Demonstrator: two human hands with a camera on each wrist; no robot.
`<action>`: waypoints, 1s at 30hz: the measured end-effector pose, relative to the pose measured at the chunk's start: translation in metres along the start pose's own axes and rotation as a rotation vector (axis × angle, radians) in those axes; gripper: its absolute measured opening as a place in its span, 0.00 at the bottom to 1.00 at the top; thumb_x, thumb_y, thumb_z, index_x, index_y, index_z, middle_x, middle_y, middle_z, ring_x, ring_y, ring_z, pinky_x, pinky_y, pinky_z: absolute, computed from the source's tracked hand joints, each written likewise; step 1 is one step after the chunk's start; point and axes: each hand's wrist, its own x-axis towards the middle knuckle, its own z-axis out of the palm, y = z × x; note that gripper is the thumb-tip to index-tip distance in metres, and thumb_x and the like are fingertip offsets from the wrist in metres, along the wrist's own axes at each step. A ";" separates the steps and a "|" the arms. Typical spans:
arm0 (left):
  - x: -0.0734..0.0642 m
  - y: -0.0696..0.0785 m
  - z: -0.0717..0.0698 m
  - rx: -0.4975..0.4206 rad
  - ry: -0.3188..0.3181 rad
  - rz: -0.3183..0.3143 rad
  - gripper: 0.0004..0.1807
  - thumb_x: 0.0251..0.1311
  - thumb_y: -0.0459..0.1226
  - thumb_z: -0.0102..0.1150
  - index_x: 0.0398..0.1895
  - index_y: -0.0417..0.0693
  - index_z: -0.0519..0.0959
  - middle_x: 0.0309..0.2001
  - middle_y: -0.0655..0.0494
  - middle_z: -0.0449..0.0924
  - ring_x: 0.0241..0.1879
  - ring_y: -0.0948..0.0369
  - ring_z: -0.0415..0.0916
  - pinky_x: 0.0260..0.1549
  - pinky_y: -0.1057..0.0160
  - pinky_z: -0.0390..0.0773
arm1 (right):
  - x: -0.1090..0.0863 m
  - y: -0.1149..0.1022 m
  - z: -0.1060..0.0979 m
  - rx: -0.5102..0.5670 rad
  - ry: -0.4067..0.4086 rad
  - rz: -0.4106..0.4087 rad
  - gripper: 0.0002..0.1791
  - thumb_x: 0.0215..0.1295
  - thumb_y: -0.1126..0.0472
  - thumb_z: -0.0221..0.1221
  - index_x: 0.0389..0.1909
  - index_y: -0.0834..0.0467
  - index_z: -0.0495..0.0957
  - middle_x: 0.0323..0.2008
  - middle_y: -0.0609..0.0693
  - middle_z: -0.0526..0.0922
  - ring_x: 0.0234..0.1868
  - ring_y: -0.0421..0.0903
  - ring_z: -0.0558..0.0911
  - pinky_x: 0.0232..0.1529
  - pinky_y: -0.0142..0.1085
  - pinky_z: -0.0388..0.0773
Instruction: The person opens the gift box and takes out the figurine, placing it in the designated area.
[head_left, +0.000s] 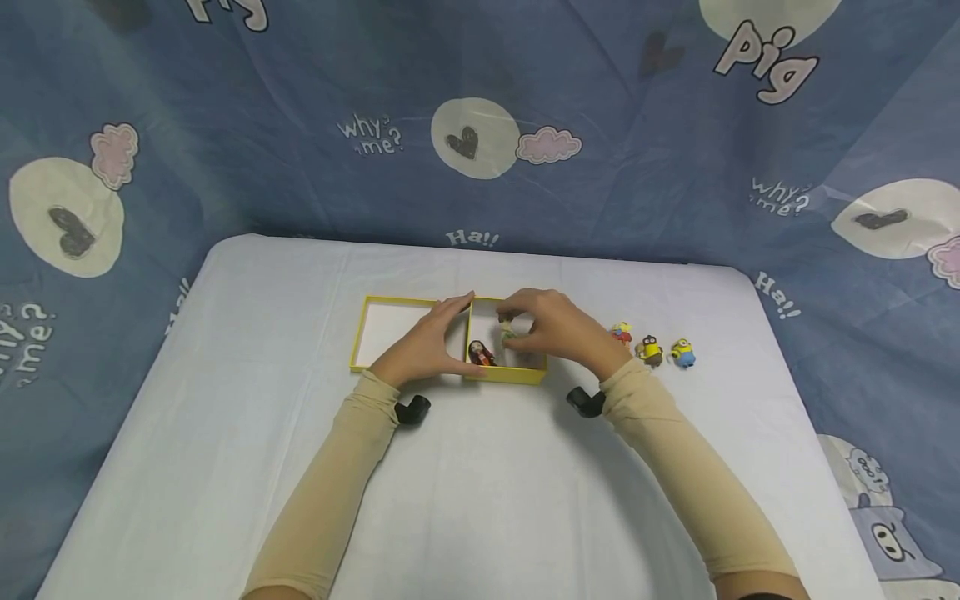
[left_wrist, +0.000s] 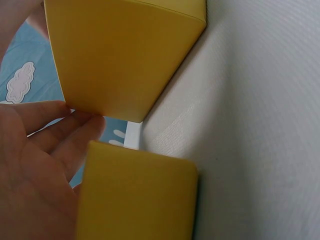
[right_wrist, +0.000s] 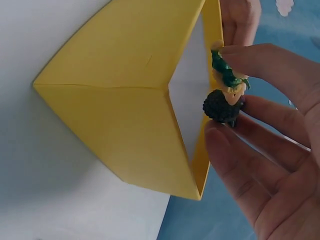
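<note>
My left hand (head_left: 425,346) holds the yellow box (head_left: 517,377) at its left side, thumb by the front wall and fingers toward the back. My right hand (head_left: 558,325) is over the box, pinching a small figurine (right_wrist: 227,75) with a green outfit and a dark, bumpy part between thumb and fingers. Inside the box leans another figurine (head_left: 480,353) with dark hair and reddish clothes. To the left, a shallow yellow-edged lid (head_left: 359,333) with a white inside sits against the box; my left hand partly covers it.
Right of the box stand two yellow minion figurines, one brown-bottomed (head_left: 650,352) and one blue (head_left: 683,353). A red and yellow figurine (head_left: 622,332) is partly behind my right wrist. The white table (head_left: 480,500) meets a blue patterned cloth (head_left: 300,167) behind.
</note>
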 end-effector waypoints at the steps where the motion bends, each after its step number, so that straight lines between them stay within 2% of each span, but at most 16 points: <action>1: 0.000 0.000 0.000 0.001 0.000 0.000 0.69 0.27 0.74 0.69 0.76 0.78 0.42 0.78 0.55 0.47 0.78 0.50 0.40 0.71 0.38 0.55 | -0.001 0.000 -0.001 0.012 0.004 0.002 0.27 0.53 0.52 0.72 0.54 0.58 0.81 0.45 0.45 0.84 0.48 0.45 0.83 0.43 0.36 0.83; 4: 0.000 0.000 0.000 0.004 0.001 -0.002 0.69 0.27 0.74 0.69 0.76 0.78 0.42 0.78 0.55 0.47 0.78 0.50 0.40 0.71 0.38 0.55 | -0.006 0.000 -0.003 0.041 0.009 0.020 0.28 0.53 0.52 0.72 0.55 0.57 0.80 0.47 0.45 0.84 0.46 0.46 0.84 0.38 0.33 0.83; 8: 0.000 0.000 0.000 0.004 0.002 -0.004 0.69 0.27 0.74 0.69 0.76 0.78 0.42 0.78 0.55 0.47 0.78 0.48 0.40 0.70 0.37 0.55 | -0.014 0.003 -0.005 0.065 0.026 0.028 0.28 0.54 0.53 0.72 0.56 0.57 0.80 0.48 0.46 0.83 0.47 0.47 0.84 0.39 0.34 0.84; 14: 0.000 0.001 0.000 0.007 0.007 -0.002 0.71 0.26 0.74 0.70 0.78 0.69 0.45 0.78 0.60 0.46 0.78 0.51 0.40 0.71 0.39 0.55 | -0.028 0.007 -0.007 0.102 0.080 0.023 0.29 0.53 0.54 0.72 0.57 0.55 0.79 0.49 0.46 0.83 0.51 0.48 0.82 0.38 0.39 0.85; 22: 0.000 0.000 0.000 0.007 0.006 0.006 0.72 0.27 0.72 0.71 0.78 0.65 0.46 0.78 0.59 0.46 0.78 0.50 0.40 0.71 0.38 0.55 | -0.045 0.013 -0.009 0.094 0.133 0.027 0.30 0.53 0.54 0.72 0.59 0.50 0.78 0.54 0.45 0.82 0.52 0.43 0.82 0.37 0.31 0.84; 30: 0.001 -0.001 0.000 -0.003 0.014 0.024 0.71 0.27 0.71 0.72 0.78 0.65 0.46 0.78 0.55 0.48 0.78 0.48 0.42 0.71 0.38 0.55 | -0.063 0.017 -0.010 0.112 0.197 0.033 0.29 0.52 0.56 0.73 0.58 0.51 0.79 0.55 0.46 0.82 0.45 0.42 0.84 0.37 0.33 0.84</action>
